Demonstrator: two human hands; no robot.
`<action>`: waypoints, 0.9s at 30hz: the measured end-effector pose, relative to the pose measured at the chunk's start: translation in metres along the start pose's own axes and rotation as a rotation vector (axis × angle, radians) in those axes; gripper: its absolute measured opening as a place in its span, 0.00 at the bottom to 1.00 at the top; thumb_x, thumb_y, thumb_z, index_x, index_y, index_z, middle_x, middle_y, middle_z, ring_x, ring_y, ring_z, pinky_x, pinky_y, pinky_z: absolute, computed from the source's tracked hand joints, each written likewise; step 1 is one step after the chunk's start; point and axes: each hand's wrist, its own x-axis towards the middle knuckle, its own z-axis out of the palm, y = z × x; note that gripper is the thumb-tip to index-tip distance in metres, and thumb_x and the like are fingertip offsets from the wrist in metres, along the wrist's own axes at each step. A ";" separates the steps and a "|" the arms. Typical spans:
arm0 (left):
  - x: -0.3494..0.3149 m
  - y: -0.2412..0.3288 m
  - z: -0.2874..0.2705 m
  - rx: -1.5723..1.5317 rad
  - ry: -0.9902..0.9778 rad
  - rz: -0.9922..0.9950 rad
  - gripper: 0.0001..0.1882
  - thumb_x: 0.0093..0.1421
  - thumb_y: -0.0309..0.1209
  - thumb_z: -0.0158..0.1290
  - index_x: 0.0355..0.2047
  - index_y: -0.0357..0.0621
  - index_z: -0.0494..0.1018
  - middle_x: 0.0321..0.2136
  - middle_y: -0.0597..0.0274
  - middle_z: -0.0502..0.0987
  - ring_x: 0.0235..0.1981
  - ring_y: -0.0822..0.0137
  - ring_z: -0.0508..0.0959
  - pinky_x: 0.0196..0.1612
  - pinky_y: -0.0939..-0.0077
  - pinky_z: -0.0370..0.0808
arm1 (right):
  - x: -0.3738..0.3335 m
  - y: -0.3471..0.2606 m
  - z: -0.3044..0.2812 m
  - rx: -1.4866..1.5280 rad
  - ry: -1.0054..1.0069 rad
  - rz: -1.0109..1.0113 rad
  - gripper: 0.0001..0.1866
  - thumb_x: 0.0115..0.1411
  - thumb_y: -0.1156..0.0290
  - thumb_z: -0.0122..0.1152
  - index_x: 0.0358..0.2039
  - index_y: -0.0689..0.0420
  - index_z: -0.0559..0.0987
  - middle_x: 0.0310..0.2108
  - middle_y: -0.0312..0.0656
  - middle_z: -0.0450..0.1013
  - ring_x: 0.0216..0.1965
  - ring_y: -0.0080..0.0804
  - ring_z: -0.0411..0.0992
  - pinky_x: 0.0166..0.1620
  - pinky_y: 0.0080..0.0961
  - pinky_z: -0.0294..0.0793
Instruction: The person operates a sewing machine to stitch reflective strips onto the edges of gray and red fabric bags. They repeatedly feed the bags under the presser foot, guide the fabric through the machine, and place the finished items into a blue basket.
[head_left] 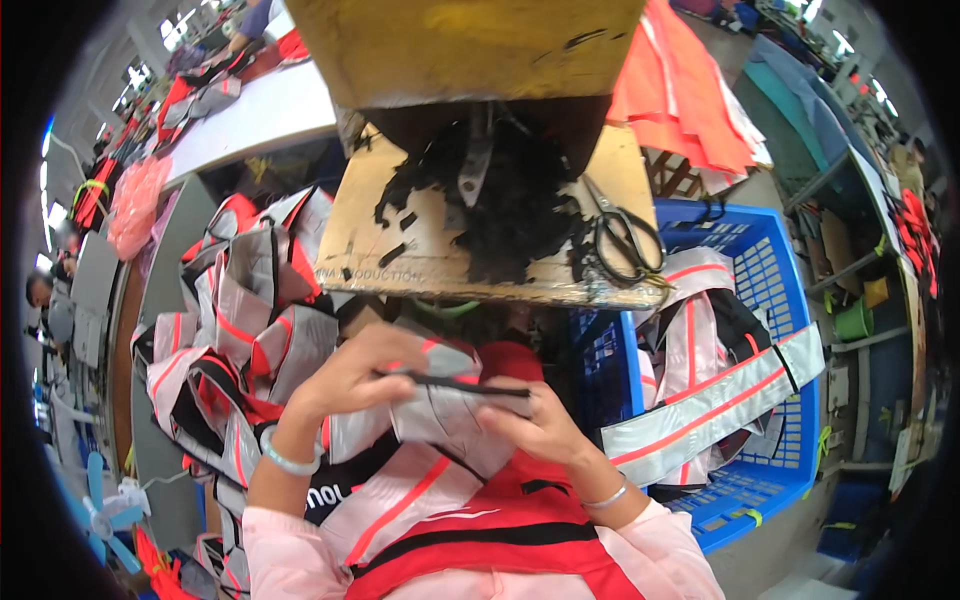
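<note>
Just above my lap, both hands grip a silver-grey fabric strip (452,418) with a black edge and orange-red lines. My left hand (362,374) is slightly blurred, its fingers bent over the strip's left end. My right hand (540,424) pinches the other end, the thumb lying on the grey face. The strip's lower length slants across the red apron (540,470) toward my left forearm. In front of my hands a cardboard-covered work surface (350,225) holds a heap of black scraps (515,215) and black-handled scissors (628,245). A metal blade-like part (476,170) points down over the scraps.
Many grey and orange-red strips (235,320) are piled at my left. On the right, a blue plastic basket (740,530) holds similar strips, one (710,415) lying across its top. A yellow machine housing (470,55) overhangs the work surface. Orange fabric (680,100) hangs behind it.
</note>
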 end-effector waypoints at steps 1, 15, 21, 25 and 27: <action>-0.008 0.002 -0.004 0.082 -0.075 0.080 0.12 0.53 0.38 0.60 0.34 0.44 0.78 0.36 0.57 0.79 0.44 0.54 0.76 0.49 0.63 0.69 | -0.012 -0.004 -0.007 0.017 -0.039 0.003 0.13 0.60 0.72 0.61 0.44 0.65 0.78 0.37 0.37 0.76 0.37 0.19 0.71 0.42 0.19 0.71; 0.002 0.047 0.091 0.472 0.314 0.023 0.04 0.48 0.26 0.58 0.24 0.42 0.75 0.19 0.59 0.74 0.22 0.57 0.75 0.27 0.67 0.67 | -0.041 -0.025 0.012 -1.138 0.406 -0.475 0.30 0.49 0.69 0.65 0.54 0.61 0.71 0.50 0.50 0.70 0.53 0.47 0.67 0.57 0.40 0.64; 0.002 0.058 0.061 0.379 0.163 0.064 0.05 0.50 0.30 0.59 0.28 0.45 0.76 0.22 0.62 0.76 0.24 0.60 0.76 0.29 0.68 0.67 | -0.016 -0.001 0.008 -0.803 0.309 -0.427 0.10 0.53 0.66 0.65 0.32 0.58 0.81 0.21 0.43 0.73 0.21 0.36 0.73 0.27 0.29 0.71; -0.011 0.029 0.049 0.314 0.070 0.045 0.06 0.51 0.31 0.60 0.29 0.46 0.79 0.25 0.61 0.78 0.28 0.59 0.76 0.32 0.64 0.68 | -0.010 -0.006 -0.001 -0.579 0.175 -0.180 0.08 0.55 0.69 0.62 0.32 0.60 0.80 0.24 0.44 0.75 0.24 0.33 0.74 0.29 0.24 0.72; -0.009 0.024 0.042 0.198 0.100 0.010 0.06 0.52 0.31 0.60 0.31 0.44 0.79 0.26 0.61 0.77 0.27 0.62 0.76 0.32 0.68 0.68 | 0.001 -0.018 -0.011 -0.543 0.140 -0.158 0.08 0.55 0.70 0.61 0.33 0.61 0.79 0.25 0.44 0.75 0.25 0.30 0.73 0.30 0.24 0.72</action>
